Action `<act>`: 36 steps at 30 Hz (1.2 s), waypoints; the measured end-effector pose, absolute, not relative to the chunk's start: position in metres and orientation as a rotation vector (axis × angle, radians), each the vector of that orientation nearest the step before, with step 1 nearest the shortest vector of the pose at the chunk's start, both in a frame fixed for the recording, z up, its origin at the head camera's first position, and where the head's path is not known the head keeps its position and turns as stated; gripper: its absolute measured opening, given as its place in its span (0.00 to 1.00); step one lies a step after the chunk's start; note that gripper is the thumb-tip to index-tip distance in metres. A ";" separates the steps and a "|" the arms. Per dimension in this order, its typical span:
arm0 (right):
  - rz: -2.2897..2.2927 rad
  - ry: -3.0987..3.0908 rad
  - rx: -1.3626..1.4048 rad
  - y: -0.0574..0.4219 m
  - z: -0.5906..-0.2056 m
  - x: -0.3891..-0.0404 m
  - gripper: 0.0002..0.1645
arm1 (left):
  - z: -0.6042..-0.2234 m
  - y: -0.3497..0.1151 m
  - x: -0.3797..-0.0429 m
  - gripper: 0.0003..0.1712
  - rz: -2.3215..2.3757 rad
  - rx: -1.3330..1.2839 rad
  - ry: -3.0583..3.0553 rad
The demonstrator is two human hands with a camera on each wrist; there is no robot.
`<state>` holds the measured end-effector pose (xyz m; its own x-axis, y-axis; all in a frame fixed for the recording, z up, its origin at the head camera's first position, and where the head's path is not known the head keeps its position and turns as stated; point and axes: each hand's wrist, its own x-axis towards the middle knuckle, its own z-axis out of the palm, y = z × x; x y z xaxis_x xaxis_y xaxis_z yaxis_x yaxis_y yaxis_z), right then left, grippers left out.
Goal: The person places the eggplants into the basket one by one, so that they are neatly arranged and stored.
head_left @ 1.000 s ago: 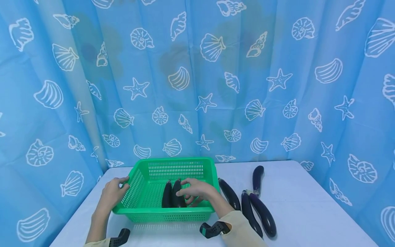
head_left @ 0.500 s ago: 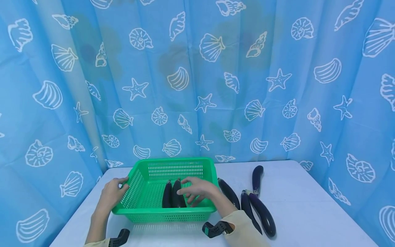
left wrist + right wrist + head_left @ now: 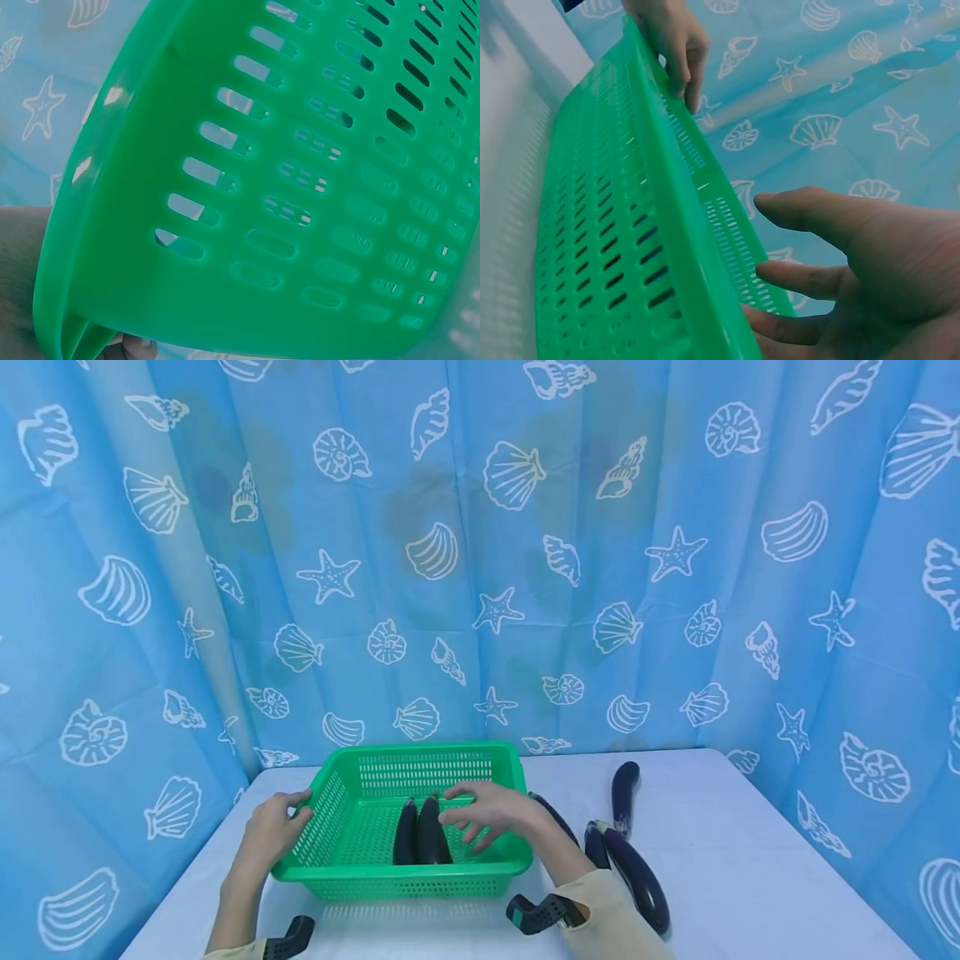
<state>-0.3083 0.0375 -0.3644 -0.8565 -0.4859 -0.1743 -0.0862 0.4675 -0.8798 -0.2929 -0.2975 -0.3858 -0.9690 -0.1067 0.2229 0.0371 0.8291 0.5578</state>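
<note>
A green plastic basket (image 3: 405, 885) with slotted walls stands on the white table. My left hand (image 3: 270, 831) grips its left rim; the right wrist view shows those fingers (image 3: 694, 79) bent over the edge. Inside, two dark purple eggplants lie side by side, the left eggplant (image 3: 406, 835) slightly apart at the top from the right eggplant (image 3: 432, 835). Over the basket's right half hovers my right hand (image 3: 491, 810), fingers spread and nothing in them, just right of the eggplants. In the left wrist view the basket wall (image 3: 225, 300) hides most of the left hand.
Several eggplants lie on the table to the basket's right: one eggplant (image 3: 553, 817) partly behind the right forearm, a long eggplant (image 3: 637, 877), another eggplant (image 3: 597, 846) beside it, and one eggplant (image 3: 624, 793) farther back. A blue shell-print curtain (image 3: 480, 568) surrounds the table (image 3: 750, 860).
My right hand has moved slightly right and up, away from the eggplants in the basket, with its fingers more spread. The left hand stays on the rim.
</note>
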 end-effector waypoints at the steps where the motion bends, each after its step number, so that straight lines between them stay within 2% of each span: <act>1: -1.364 2.319 -0.484 0.039 -0.364 -0.309 0.33 | -0.386 -0.297 -0.293 0.26 -0.850 0.054 -2.768; 14: -1.403 2.349 -0.589 0.064 -0.353 -0.311 0.30 | -0.387 -0.298 -0.293 0.25 -0.851 0.068 -2.763; 36: -1.421 2.443 -0.557 0.121 -0.349 -0.302 0.36 | -0.389 -0.297 -0.293 0.26 -0.847 0.058 -2.755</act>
<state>-0.3016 0.1207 -0.3486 -0.8927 -0.4495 -0.0309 -0.1953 0.4479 -0.8725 -0.2931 -0.2974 -0.3885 -0.9658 -0.1130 0.2333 0.0376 0.8294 0.5574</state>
